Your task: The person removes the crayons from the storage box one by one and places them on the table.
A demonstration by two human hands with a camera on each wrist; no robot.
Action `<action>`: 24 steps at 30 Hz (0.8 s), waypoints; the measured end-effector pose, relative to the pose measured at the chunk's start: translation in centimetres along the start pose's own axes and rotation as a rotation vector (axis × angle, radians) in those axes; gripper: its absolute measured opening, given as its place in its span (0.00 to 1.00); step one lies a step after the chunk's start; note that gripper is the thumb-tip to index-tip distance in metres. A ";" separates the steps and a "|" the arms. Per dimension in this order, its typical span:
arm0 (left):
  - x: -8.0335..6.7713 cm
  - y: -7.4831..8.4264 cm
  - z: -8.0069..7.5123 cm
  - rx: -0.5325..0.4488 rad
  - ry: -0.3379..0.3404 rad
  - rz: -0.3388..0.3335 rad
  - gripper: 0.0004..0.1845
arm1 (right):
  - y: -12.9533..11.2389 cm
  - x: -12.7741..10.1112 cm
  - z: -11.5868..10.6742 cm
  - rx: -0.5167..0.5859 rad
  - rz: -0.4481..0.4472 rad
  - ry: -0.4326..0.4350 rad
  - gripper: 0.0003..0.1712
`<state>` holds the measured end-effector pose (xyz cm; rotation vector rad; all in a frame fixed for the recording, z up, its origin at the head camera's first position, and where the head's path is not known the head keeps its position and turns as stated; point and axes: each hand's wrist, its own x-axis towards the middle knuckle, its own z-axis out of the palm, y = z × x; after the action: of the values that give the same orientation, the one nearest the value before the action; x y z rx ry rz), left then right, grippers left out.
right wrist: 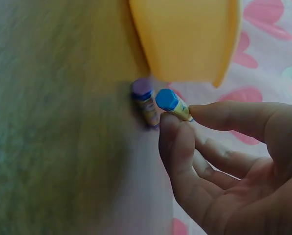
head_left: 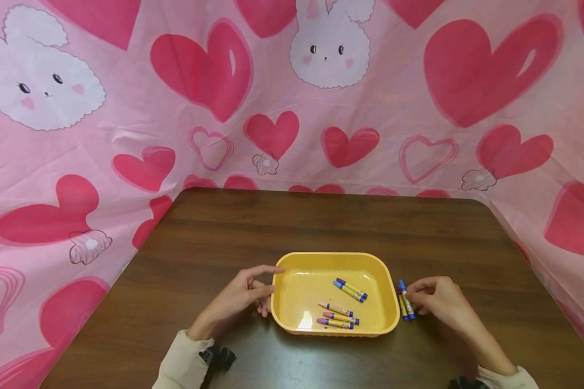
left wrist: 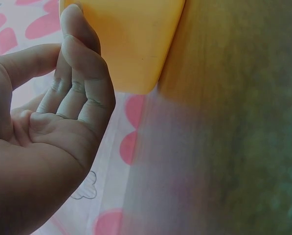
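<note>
My right hand (head_left: 440,300) pinches a blue crayon (right wrist: 168,100) with a yellow wrapper between thumb and fingertips, just right of the yellow tray (head_left: 394,292). Beside it, a purple crayon (right wrist: 143,93) lies on the table close to the tray's outer wall. At the tray's left side is my left hand (head_left: 240,294), its index finger reaching over the rim and its thumb at the outer wall. Inside the tray, a pair of crayons (head_left: 350,290) lies toward the back right. Three pinkish crayons (head_left: 340,319) lie nearer the front, roughly side by side.
A dark brown wooden table (head_left: 253,221) carries the tray, with its rounded far corners in view. Pink cloth (head_left: 272,81) with hearts and rabbits hangs behind and along both sides.
</note>
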<state>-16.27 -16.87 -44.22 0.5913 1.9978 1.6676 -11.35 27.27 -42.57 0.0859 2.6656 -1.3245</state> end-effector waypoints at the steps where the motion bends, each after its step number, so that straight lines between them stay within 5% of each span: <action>1: 0.0 0.0 0.0 0.001 -0.001 0.005 0.24 | 0.2 0.1 0.0 0.004 0.006 -0.003 0.10; 11: -0.1 0.1 -0.1 -0.003 -0.004 0.022 0.25 | 0.7 0.8 0.1 -0.032 0.051 0.016 0.09; 24: 0.0 0.0 -0.1 -0.008 -0.011 0.011 0.25 | 0.1 0.4 0.9 -0.300 -0.063 0.057 0.03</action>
<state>-16.30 -16.98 -44.20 0.6083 1.9824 1.6752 -11.63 26.60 -43.29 0.0028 2.9025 -0.9355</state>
